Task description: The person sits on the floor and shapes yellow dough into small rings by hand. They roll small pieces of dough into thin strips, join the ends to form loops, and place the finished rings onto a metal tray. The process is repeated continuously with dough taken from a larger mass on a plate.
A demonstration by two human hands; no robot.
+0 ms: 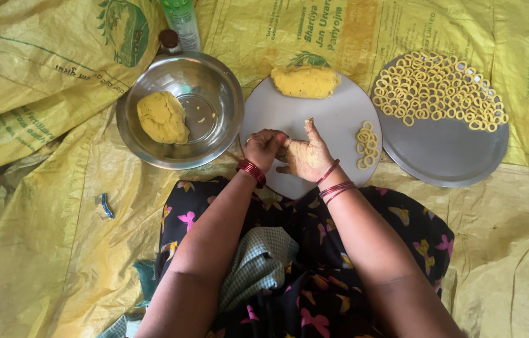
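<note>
In the middle of the frame: both hands are meeting over the near edge of a round white board [314, 116], above the lap.
Left hand [263, 149]: it is curling into a loose fist, knuckles up, fingers folding toward the other hand and touching it; whatever it is pinching is hidden, so I cannot tell what it has hold of.
Right hand [307, 156]: it is lying half open, palm turned up and smeared with yellow dough, fingers pointing toward the top of the frame — nothing clearly showing inside it.
Wrists: red bangles [251, 172] are sitting on the left one, thinner red ones on the right.
Board, upper part: a lump of yellow dough [305, 81] is resting at the far edge, well apart from the hands.
Board, right side: a small cluster of dough rings [366, 145] is lying just beside the right hand.
Right of the frame: a steel plate [446, 153] is carrying a wide spread of finished rings [440, 91] across its upper half.
Left of centre: a steel bowl [214, 94] is holding a second dough ball [162, 117] against its left wall.
Top of the frame: a green bottle [181, 22] and a small brown-capped bottle [169, 40] are standing behind the bowl.
Underneath: yellow woven sacking [39, 250] is covering the ground — a small wrapper [104, 206] is lying on it at lower left.
</note>
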